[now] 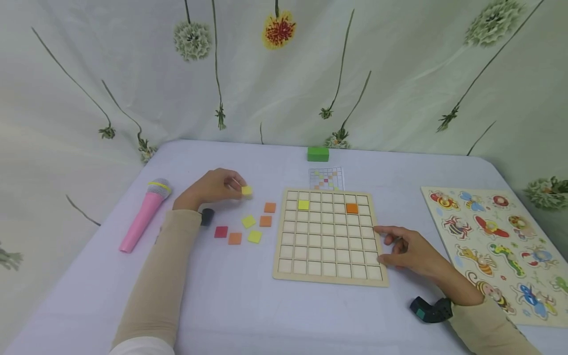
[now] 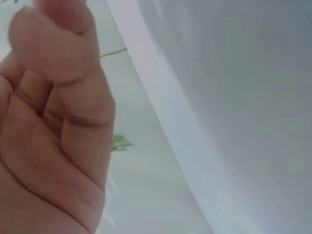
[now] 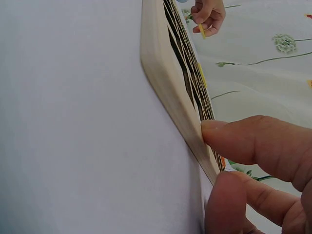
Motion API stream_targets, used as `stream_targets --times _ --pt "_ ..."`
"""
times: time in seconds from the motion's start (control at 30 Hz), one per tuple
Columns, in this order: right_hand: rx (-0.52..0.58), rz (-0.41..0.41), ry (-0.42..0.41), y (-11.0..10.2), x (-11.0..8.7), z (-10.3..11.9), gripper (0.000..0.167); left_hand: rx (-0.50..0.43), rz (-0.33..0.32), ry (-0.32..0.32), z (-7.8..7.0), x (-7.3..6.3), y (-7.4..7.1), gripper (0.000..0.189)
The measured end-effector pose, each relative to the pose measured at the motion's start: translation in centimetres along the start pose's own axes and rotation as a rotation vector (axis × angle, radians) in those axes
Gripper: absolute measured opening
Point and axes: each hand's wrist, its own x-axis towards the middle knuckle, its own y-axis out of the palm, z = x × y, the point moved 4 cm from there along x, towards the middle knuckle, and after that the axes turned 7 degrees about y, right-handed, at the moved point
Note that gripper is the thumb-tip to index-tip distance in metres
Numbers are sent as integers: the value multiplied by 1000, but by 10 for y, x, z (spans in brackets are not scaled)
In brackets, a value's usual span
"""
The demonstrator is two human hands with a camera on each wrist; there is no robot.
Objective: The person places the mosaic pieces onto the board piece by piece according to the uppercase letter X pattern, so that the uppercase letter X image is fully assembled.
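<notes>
In the head view my left hand (image 1: 216,186) pinches a small yellow tile (image 1: 246,190) above the table, left of a wooden grid board (image 1: 328,282). The same yellow tile (image 3: 202,31) shows edge-on in the right wrist view. Thumb and index finger of my right hand (image 1: 412,254) are spread along the board's right edge, fingertips touching it. On the board lie a yellow tile (image 1: 303,204) at upper left and an orange tile (image 1: 352,208) at upper right. The left wrist view shows curled fingers of the left hand (image 2: 63,122), but not the tile.
Loose orange, yellow and red tiles (image 1: 221,232) lie left of the board. Behind it are a printed pattern card (image 1: 326,177) and a green block (image 1: 318,154). A pink toy microphone (image 1: 144,217) lies far left, an insect puzzle board (image 1: 479,251) far right.
</notes>
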Motion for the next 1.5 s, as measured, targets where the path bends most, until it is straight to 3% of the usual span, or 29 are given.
stream_targets --times 0.2,0.5,0.7,1.03,1.27,1.5 --pt "-2 1 6 0 0 -1 71 10 -26 42 -15 3 4 27" --pt "-8 -7 2 1 0 -1 71 11 -30 174 -42 8 15 25" --pt "-23 -10 0 1 1 1 70 -7 -23 206 -62 9 25 27" --pt "-45 -22 -17 1 1 4 69 26 73 214 -92 16 46 27" --pt "-44 -24 -19 0 0 2 69 36 136 282 -107 28 60 25" --pt "-27 -17 -17 -1 0 0 70 66 193 239 -115 38 76 27"
